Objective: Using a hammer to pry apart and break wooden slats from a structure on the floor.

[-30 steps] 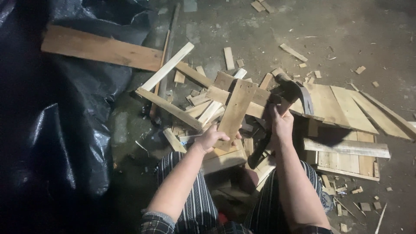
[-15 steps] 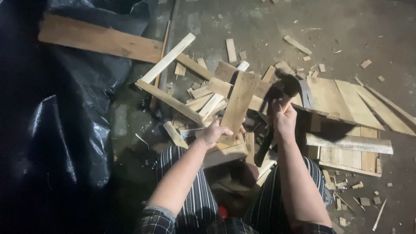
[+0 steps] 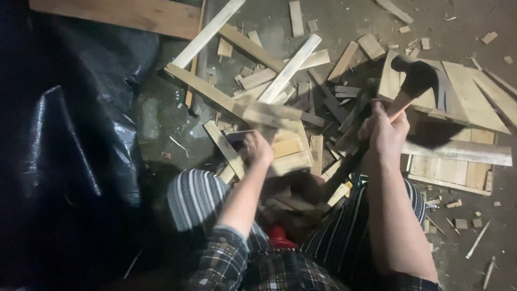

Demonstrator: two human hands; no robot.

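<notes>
Right hand [image 3: 383, 132] closed around the wooden handle of a hatchet [image 3: 420, 81] — head raised up and right of the fist, over the plank pile [image 3: 463, 97]. Left hand [image 3: 257, 148] grips a short board [image 3: 288, 151], motion-blurred, just above the knees.

Wood scraps [image 3: 280, 102] crowd floor ahead; black sheet [image 3: 70, 134] blocks left.

A grey, dusty concrete floor [image 3: 334, 16] fills the scene, dimly lit and littered with pale wood chips and splinters. A crumpled sheet of glossy black plastic [image 3: 70, 134] covers the floor well to the left of the fingers. A long pale wooden plank [image 3: 129, 15] lies beyond it.
</notes>
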